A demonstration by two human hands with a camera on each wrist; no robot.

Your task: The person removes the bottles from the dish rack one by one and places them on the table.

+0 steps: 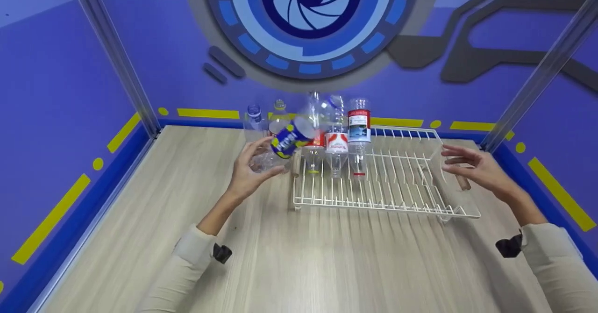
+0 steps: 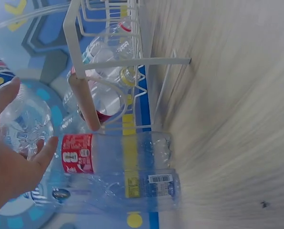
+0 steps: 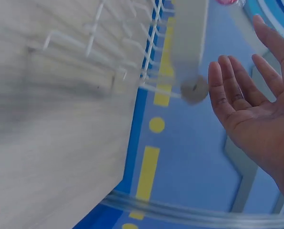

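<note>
Clear, seemingly empty blue-and-yellow-labelled bottle point(image 1: 286, 142) tilted in left hand's point(image 1: 247, 173) grip; right hand point(image 1: 472, 166) spread.

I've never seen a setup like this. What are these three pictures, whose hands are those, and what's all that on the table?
No machine here: a person wears three cameras, one on the head looking down, one on each wrist. The left hand holds a clear plastic bottle with a blue and yellow label, tilted, beside a white wire dish rack on the wooden table. Three bottles stand upside down in the rack; two more stand behind it. The right hand is open at the rack's right end, holding nothing.
</note>
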